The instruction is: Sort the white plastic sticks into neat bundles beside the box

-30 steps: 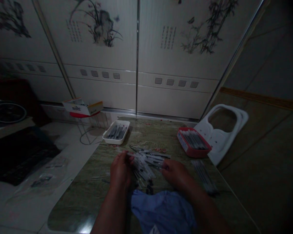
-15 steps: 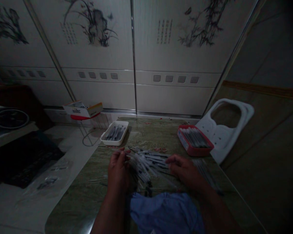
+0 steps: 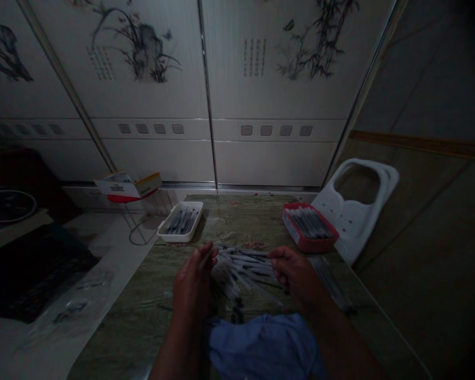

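Note:
A loose pile of clear pen barrels and thin dark pen parts (image 3: 243, 264) lies on the table between my hands. My left hand (image 3: 192, 277) is closed at the pile's left side, with a thin pale pen barrel (image 3: 206, 258) between thumb and fingers. At the right side, my right hand (image 3: 295, 269) pinches the end of a thin pen part; dimness and overlapping pieces hide which kind. Small black caps (image 3: 237, 310) sit near the pile's front edge. A blue cloth (image 3: 265, 345) is bunched in front of me.
A white tray with pens (image 3: 161, 232) stands at the back left, a red tray with pens (image 3: 319, 245) at the back right. More barrels (image 3: 332, 285) lie beyond my right hand. A white chair (image 3: 364, 211) borders the table (image 3: 142, 311); a red stool (image 3: 122, 199) carries an open box.
The view has shifted slightly. My left hand has turned, and the pale barrel in it now points more upright. My right fingers have closed at the pile's right edge.

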A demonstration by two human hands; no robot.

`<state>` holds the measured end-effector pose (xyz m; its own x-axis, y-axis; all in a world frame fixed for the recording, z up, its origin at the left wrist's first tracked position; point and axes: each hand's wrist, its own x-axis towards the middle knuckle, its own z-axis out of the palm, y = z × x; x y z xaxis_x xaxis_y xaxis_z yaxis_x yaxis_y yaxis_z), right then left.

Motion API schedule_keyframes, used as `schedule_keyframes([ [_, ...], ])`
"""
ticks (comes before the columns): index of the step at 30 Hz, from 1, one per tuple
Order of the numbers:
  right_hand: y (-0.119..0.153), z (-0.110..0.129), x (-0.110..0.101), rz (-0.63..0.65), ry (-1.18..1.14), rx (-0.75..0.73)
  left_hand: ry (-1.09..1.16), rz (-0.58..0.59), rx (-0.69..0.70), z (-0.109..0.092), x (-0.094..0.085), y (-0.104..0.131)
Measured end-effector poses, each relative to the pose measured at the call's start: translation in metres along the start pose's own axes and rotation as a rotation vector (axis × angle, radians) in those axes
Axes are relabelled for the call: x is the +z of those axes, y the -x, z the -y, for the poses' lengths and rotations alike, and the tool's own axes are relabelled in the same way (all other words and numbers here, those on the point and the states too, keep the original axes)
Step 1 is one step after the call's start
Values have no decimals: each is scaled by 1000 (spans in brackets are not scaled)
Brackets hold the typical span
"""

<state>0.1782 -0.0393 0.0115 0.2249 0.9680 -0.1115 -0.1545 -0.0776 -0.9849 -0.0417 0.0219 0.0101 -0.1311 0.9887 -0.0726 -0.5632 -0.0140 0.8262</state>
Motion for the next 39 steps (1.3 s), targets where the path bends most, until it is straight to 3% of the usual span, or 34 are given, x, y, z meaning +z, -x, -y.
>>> schedule_keyframes([
  [5,0,-3,3,30,-81,0,-51,-34,-73,5,0,-1],
  [9,3,-1,6,56,-104,-13,67,-63,-59,11,-4,-9],
  [13,8,5,9,97,-96,-15,170,-58,-130,12,-10,-16],
  [24,13,6,10,157,-13,8,361,-182,-263,5,-15,-17],
  [39,9,-1,10,168,18,-5,327,-109,-259,10,-8,-11],
])
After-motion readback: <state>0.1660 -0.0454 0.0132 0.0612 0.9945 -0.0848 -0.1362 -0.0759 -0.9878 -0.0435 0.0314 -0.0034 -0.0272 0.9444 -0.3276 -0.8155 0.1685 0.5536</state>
